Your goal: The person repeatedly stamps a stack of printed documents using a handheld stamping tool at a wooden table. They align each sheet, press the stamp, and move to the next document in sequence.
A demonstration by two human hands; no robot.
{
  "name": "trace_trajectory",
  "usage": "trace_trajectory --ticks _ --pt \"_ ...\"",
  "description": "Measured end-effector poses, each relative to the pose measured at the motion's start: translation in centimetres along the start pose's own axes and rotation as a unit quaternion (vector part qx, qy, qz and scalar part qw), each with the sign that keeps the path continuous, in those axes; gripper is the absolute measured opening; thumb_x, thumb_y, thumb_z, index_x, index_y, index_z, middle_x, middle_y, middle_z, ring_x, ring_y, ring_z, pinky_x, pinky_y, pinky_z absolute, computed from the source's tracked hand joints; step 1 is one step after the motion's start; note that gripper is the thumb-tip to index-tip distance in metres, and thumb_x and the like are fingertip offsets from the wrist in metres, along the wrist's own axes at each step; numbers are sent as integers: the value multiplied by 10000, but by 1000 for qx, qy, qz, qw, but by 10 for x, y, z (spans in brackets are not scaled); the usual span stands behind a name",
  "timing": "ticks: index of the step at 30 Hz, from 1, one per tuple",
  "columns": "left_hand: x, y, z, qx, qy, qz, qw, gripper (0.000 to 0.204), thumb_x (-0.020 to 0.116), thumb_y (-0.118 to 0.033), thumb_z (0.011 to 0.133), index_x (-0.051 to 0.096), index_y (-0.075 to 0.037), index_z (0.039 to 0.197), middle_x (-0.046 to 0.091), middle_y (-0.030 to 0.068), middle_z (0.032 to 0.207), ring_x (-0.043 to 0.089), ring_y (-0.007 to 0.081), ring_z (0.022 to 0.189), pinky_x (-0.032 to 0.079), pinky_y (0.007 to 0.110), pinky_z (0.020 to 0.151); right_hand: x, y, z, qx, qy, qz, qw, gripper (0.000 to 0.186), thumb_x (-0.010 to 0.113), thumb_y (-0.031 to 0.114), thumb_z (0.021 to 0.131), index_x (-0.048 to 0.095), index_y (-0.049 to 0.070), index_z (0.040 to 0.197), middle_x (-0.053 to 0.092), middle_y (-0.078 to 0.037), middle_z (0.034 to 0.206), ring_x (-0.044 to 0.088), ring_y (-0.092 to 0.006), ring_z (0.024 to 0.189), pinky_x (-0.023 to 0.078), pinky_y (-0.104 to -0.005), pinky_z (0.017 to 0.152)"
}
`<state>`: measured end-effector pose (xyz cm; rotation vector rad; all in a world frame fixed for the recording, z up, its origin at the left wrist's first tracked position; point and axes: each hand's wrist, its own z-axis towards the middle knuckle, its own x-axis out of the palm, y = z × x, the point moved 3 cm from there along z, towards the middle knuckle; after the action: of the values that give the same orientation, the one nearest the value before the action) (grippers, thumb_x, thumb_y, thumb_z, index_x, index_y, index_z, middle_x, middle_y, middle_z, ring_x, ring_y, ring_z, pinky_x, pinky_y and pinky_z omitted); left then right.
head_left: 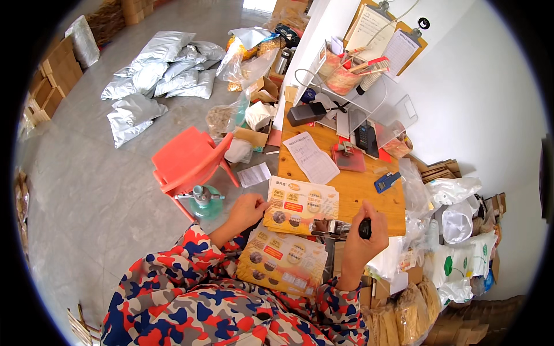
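Observation:
At the desk's near edge lies a stack of orange-and-white printed sheets or flat pouches (300, 199). My left hand (247, 210) has its fingers closed on this stack's left edge. My right hand (366, 236) grips the black handle of a metal hand tool (332, 228), which sits over the stack's lower right corner. A second stack of similar printed pieces (280, 268) rests just below, against my patterned clothing.
The wooden desk (369, 202) holds papers (309, 158), a blue tool (386, 181) and a wire rack (381, 101). A red chair (184, 158) and green jug (205, 205) stand left. Silver bags (161, 60) lie on the floor; packages (456, 242) crowd the right.

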<state>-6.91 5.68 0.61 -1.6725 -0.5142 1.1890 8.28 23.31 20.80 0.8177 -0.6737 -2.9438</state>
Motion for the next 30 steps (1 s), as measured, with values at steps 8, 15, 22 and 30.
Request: trace_trajectory --ticks 8,15,22,30 --pt "-1 -5 -5 -37 36 -40 998 243 654 -183 869 648 45 782 634 119 613 615 217 540 459 353 519 6 -8 -8 3 14 12 1000 226 666 -97 814 690 7 1013 569 -114 730 540 -251 650 434 -352 587" --pt "-2 -7 -7 -83 55 -136 986 241 651 -162 868 636 50 754 625 128 595 603 171 488 447 358 482 6 -7 -10 22 28 16 999 208 663 -89 821 688 3 1007 577 -116 737 548 -247 657 436 -353 590" --pt "-2 -3 -6 8 3 -36 999 187 642 -114 879 629 57 804 556 116 518 561 182 462 413 353 462 6 -9 -10 36 25 17 999 173 658 -80 830 686 -3 982 582 -117 738 551 -256 663 440 -354 602" --pt "-30 -25 -30 59 -46 78 994 199 612 -155 902 586 25 820 594 250 697 590 446 692 413 506 589 4 -15 -8 49 16 3 999 162 663 -87 826 682 -7 966 583 -120 739 559 -260 673 451 -357 615"
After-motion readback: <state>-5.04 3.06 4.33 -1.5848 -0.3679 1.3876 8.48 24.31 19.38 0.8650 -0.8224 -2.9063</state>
